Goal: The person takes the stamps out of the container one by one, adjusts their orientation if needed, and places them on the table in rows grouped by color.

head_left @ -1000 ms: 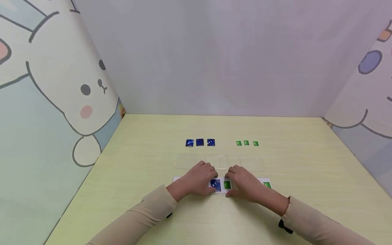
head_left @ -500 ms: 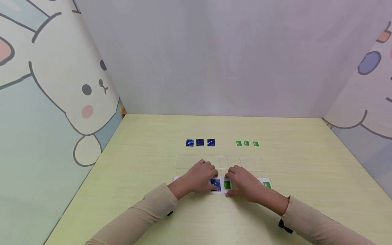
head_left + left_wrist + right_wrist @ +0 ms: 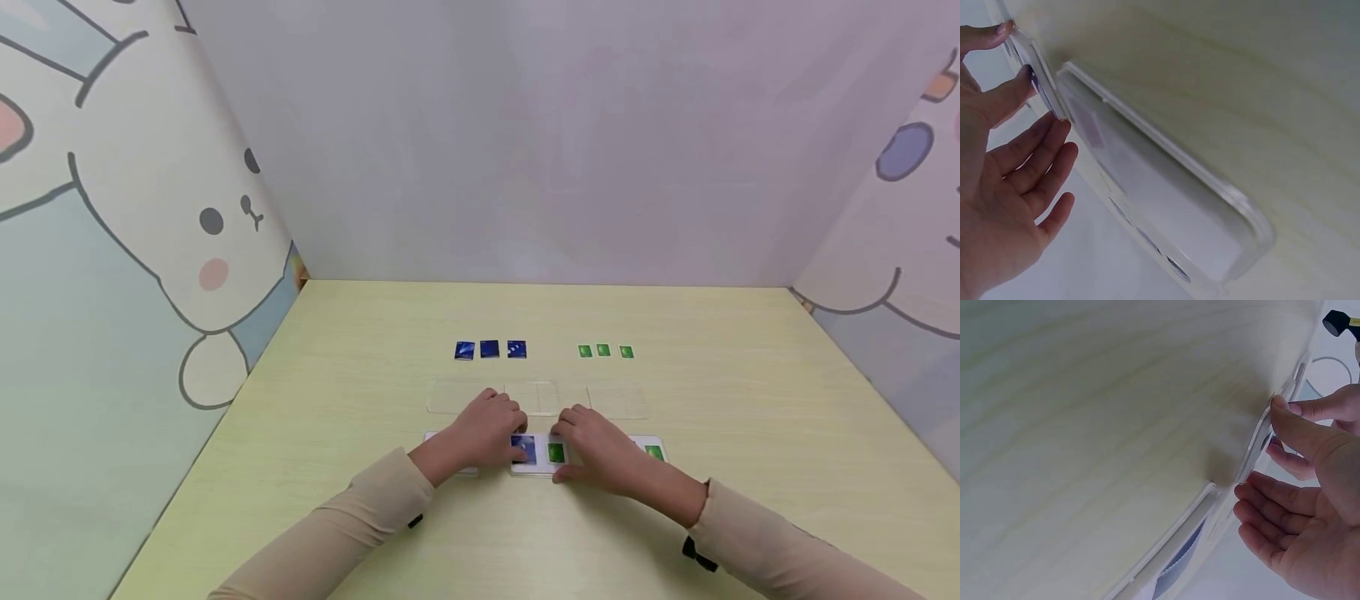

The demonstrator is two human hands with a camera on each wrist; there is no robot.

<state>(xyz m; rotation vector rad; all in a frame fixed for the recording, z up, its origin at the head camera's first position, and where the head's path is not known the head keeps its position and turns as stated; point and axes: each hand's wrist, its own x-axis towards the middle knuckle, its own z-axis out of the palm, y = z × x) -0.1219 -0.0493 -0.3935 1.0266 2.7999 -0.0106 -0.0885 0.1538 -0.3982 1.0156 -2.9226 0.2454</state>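
Observation:
A row of flat white cases with clear rims lies before me in the head view. My left hand (image 3: pixel 486 429) pinches the left end of the middle case (image 3: pixel 538 468), thumb over its blue square (image 3: pixel 528 446) and fingers at the far edge. Across the same case, my right hand (image 3: pixel 600 450) grips near and far edges, beside a green square (image 3: pixel 556 452). The left case (image 3: pixel 1172 219) stands apart from it, partly under my left wrist. Mostly hidden behind my right hand is the right case (image 3: pixel 660 440), with another green square showing.
Beyond my hands lie two clear plastic strips, a left strip (image 3: pixel 453 396) and a right strip (image 3: pixel 621 402). Farther back are three blue cards (image 3: pixel 490 349) and three small green cards (image 3: pixel 603 350). A pale wall (image 3: pixel 525 167) rises behind the table (image 3: pixel 360 375).
My left hand has shifted slightly away and to the left. The blue square under its thumb moves left too and looks paler. My right hand stays in place.

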